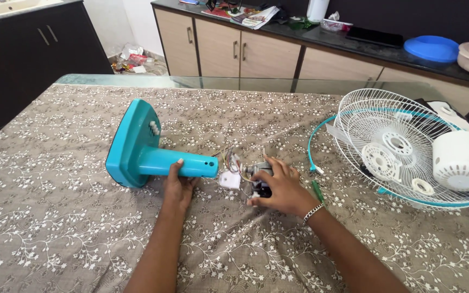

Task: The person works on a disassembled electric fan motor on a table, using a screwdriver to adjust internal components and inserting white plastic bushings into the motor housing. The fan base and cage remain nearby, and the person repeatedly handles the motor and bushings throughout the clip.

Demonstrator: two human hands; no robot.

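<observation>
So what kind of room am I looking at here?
Probably a home kitchen or dining area: a glass-topped table under a brown floral tablecloth, beige cabinets beneath a dark countertop, and a blue round plastic lid on it.

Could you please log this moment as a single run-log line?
left hand: grips teal stand | right hand: on motor | wires: join both | grilles: right, apart | table: cloth-covered

Turquoise fan stand (147, 154), white fan grille (408, 146), brown tablecloth (55, 217) with white floral vines.
</observation>
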